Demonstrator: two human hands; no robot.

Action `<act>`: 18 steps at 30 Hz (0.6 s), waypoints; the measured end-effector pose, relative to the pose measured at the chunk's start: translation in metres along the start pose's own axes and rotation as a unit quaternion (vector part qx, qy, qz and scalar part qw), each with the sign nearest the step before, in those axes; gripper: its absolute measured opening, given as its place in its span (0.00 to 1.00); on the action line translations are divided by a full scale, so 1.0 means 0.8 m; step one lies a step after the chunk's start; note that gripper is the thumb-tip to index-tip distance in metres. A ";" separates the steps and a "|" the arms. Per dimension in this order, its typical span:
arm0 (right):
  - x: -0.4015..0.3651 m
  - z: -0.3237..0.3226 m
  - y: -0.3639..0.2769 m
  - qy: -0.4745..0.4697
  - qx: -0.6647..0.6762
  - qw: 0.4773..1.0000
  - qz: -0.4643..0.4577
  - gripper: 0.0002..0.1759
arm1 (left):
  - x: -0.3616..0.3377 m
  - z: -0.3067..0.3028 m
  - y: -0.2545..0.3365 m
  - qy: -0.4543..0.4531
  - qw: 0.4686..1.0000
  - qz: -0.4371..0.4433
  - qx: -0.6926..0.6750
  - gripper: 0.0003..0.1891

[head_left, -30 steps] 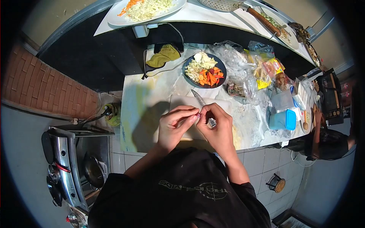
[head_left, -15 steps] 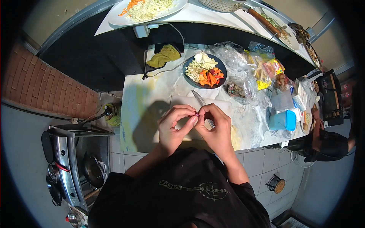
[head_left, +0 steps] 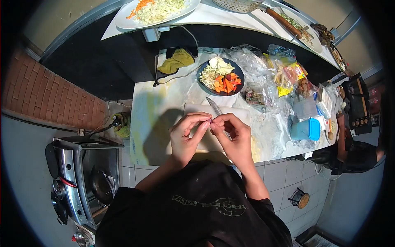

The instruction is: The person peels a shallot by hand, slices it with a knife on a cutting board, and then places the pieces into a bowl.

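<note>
Between my hands, above the cutting board (head_left: 196,108), is a small purple shallot (head_left: 210,120), mostly covered by fingertips. My left hand (head_left: 187,136) pinches it between thumb and fingers. From the other side, the thumb and fingertips of my right hand (head_left: 235,135) close on it as well. A knife (head_left: 214,106) lies on the board behind my hands, its blade pointing away from me and its handle hidden under my right hand. Beyond the board stands a dark plate (head_left: 242,85) of sliced carrot, red chilli, shredded cabbage and other pale vegetables.
Plastic bags (head_left: 251,61) and packets crowd the table's right half, near a blue-lidded container (head_left: 314,129). A green cloth (head_left: 177,61) lies at the back left. The raised shelf holds a white plate (head_left: 123,20) and a strainer (head_left: 236,5). A person (head_left: 356,156) is at the far right.
My right fingers have shifted slightly at the shallot, with the thumb moving up closer to it. My left hand keeps its pinch. Knife and plate have stayed put.
</note>
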State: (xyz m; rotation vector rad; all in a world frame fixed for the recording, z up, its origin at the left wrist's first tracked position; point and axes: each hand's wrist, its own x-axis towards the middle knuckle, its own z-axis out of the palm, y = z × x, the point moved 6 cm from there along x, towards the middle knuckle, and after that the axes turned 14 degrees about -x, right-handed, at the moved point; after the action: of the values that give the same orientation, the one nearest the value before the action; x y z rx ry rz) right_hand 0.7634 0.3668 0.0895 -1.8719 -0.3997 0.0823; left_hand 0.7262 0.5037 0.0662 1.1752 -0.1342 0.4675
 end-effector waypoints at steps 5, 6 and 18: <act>-0.005 -0.003 -0.012 0.023 -0.089 0.993 -0.069 0.06 | -0.001 0.000 0.001 -0.013 1.000 0.011 0.012 0.11; -0.004 -0.004 -0.013 0.023 -0.089 0.993 -0.069 0.06 | -0.002 0.000 0.002 -0.015 1.000 0.014 0.015 0.11; -0.004 0.004 -0.026 0.026 -0.215 0.965 -0.147 0.11 | -0.001 0.000 -0.010 0.021 0.993 -0.106 -0.053 0.11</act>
State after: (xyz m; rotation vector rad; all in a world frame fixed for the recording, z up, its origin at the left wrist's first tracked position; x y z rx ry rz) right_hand 0.7550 0.3746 0.1070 -2.2112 -0.6976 -0.2739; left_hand 0.7284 0.5011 0.0589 1.0609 0.0034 0.2944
